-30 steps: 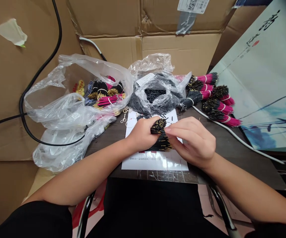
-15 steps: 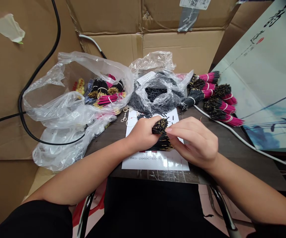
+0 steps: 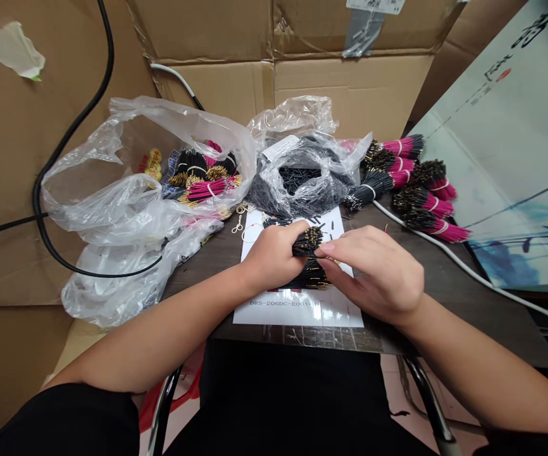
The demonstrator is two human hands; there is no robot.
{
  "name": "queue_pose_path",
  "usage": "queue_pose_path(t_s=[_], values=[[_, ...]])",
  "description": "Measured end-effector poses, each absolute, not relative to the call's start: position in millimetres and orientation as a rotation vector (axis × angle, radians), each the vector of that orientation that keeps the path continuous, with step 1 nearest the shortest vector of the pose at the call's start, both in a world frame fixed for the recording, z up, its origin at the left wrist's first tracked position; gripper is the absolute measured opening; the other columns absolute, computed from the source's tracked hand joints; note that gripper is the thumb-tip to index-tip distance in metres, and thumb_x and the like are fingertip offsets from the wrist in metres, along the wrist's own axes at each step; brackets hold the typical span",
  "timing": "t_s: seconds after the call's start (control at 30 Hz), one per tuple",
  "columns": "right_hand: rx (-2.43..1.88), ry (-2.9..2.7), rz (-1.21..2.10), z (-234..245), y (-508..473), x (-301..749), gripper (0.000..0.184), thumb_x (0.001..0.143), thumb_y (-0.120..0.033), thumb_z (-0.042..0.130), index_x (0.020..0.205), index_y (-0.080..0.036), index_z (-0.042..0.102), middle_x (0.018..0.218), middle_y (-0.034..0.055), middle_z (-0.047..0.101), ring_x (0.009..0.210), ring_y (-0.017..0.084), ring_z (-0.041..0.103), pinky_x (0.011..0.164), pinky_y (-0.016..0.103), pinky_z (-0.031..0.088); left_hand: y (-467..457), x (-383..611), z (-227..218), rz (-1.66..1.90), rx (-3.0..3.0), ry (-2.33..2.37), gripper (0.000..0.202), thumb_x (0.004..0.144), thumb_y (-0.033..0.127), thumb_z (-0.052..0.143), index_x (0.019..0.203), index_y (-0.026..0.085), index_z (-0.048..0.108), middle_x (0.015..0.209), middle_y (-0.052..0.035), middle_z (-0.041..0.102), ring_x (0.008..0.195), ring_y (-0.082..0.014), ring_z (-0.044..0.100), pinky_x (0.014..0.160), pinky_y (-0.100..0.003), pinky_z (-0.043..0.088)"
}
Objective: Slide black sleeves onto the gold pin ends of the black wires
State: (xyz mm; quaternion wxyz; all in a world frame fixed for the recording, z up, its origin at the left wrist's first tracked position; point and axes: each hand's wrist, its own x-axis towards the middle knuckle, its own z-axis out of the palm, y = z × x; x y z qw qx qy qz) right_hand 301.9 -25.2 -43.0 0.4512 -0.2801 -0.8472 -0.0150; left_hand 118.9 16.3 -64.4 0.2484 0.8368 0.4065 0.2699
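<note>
My left hand is closed around a bundle of black wires whose gold-coloured tips face right. At the lower right edge of that bundle, the thumb and index finger of my right hand are pinched on a thin wire; a short end of it shows past the fingertips. More black wires with gold tips lie below the hands. They rest on a white printed sheet, partly hidden by my hands.
Behind my hands stands a clear bag of small black tubes. A plastic bag with tied wire bundles is at left. Pink-and-black bundles lie at right near a white cable. Rubber bands lie beside the sheet.
My right hand has shifted slightly right, and a thin wire end now shows past its fingertips. My left hand keeps hold of the bundle in nearly the same place.
</note>
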Motion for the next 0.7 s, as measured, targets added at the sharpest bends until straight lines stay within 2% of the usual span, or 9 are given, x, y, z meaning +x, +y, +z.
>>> queue_pose_path(t_s=[0.1, 0.33, 0.43, 0.57, 0.7], values=[[-0.691, -2.086, -0.099, -47, -27, 304, 0.048, 0.074, -0.008, 0.069, 0.118, -0.024, 0.057, 0.097, 0.0007, 0.071, 0.083, 0.014, 0.065, 0.077, 0.031, 0.056, 16, 119, -64, 0.741, 2.280, 1.130, 0.005, 0.073, 0.019, 0.050, 0.077, 0.016, 0.051, 0.063, 0.0007, 0.054, 0.056, -0.0093, 0.043, 0.056, -0.021, 0.032], [-0.741, -2.055, -0.036, -44, -27, 303, 0.031, 0.074, -0.013, 0.071, 0.103, -0.023, 0.067, 0.089, 0.0025, 0.070, 0.079, 0.015, 0.062, 0.071, 0.032, 0.055, 15, 119, -65, 0.726, 2.270, 1.120, 0.010, 0.073, 0.023, 0.056, 0.075, 0.017, 0.050, 0.062, 0.0015, 0.053, 0.056, -0.0090, 0.042, 0.055, -0.021, 0.031], [-0.732, -2.089, -0.080, -45, -26, 303, 0.036, 0.073, -0.018, 0.073, 0.109, -0.021, 0.067, 0.094, 0.0068, 0.067, 0.084, 0.018, 0.062, 0.073, 0.034, 0.053, 15, 119, -64, 0.772, 2.233, 1.129, 0.004, 0.075, 0.020, 0.053, 0.076, 0.016, 0.051, 0.063, 0.0013, 0.055, 0.057, -0.0089, 0.044, 0.056, -0.021, 0.032], [-0.721, -2.130, -0.091, -49, -22, 303, 0.044, 0.080, -0.027, 0.066, 0.123, -0.024, 0.059, 0.113, 0.0090, 0.061, 0.099, 0.022, 0.060, 0.084, 0.041, 0.050, 15, 118, -60, 0.883, 2.153, 1.131, 0.002, 0.076, 0.017, 0.052, 0.075, 0.015, 0.051, 0.064, 0.0015, 0.055, 0.058, -0.0080, 0.045, 0.055, -0.020, 0.032], [-0.808, -2.036, 0.006, -48, -9, 303, 0.044, 0.083, -0.025, 0.061, 0.126, -0.027, 0.055, 0.117, 0.0072, 0.059, 0.102, 0.021, 0.057, 0.088, 0.041, 0.048, 22, 116, -59, 1.115, 1.971, 1.154, 0.017, 0.085, 0.028, 0.054, 0.075, 0.014, 0.052, 0.067, 0.0002, 0.055, 0.063, -0.0079, 0.048, 0.058, -0.021, 0.037]])
